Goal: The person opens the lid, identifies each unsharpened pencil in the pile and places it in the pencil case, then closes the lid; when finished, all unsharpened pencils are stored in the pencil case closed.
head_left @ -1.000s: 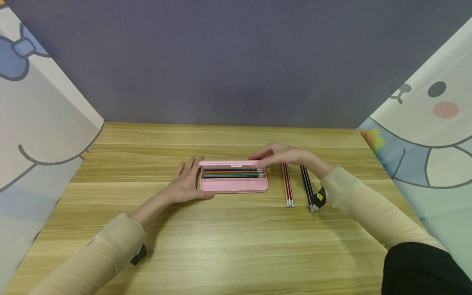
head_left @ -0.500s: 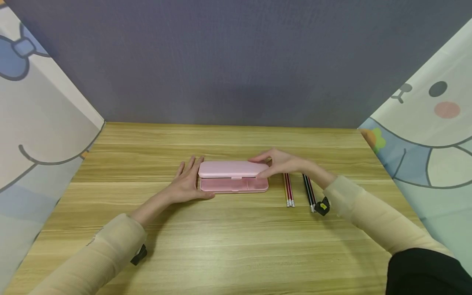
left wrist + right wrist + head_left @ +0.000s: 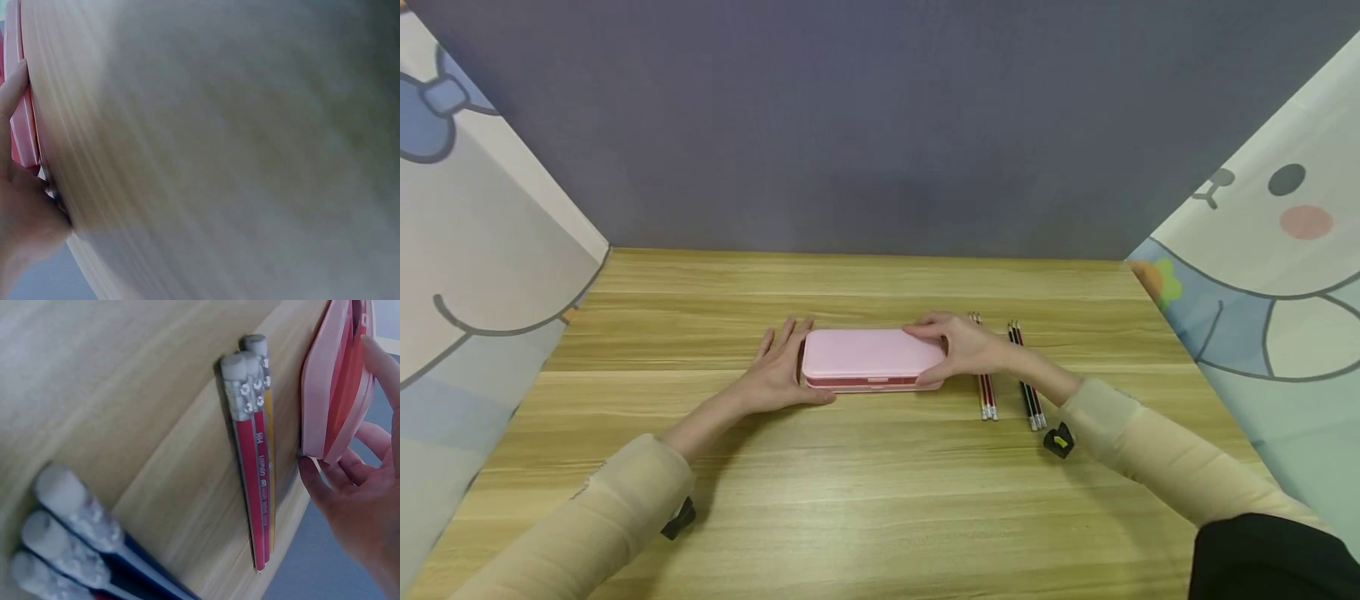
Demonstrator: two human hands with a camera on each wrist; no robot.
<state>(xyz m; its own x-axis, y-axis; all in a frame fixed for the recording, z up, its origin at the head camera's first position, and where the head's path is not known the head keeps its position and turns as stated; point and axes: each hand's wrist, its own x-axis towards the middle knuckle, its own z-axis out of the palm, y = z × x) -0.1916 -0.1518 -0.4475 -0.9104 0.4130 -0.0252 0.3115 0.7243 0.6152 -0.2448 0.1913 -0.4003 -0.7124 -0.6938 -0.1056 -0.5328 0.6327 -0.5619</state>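
Observation:
A pink pencil case (image 3: 872, 353) lies on the table, its lid lowered to a narrow gap along the front. That lid hides whatever is inside. My left hand (image 3: 772, 379) braces the case's left end, fingers spread and straight, thumb laid along the front side. In the left wrist view, the thumb (image 3: 14, 94) rests against the pink side of the case. At the right end, my right hand (image 3: 966, 346) grips the lid between thumb and fingers. Seen from the right wrist, the gap still shows as a wedge between lid and base, with the thumb (image 3: 379, 365) on the lid's edge.
Right of the case lies a bundle of red and yellow pencils (image 3: 988, 398), erasers towards me. Farther right are several dark and red pencils (image 3: 1032, 400), under the right forearm in the head view. A grey panel (image 3: 880, 125) stands behind the wooden table (image 3: 850, 500).
My right hand has swung the lid forward and down from upright, covering the pencils in the case. The left hand has stayed at the left end.

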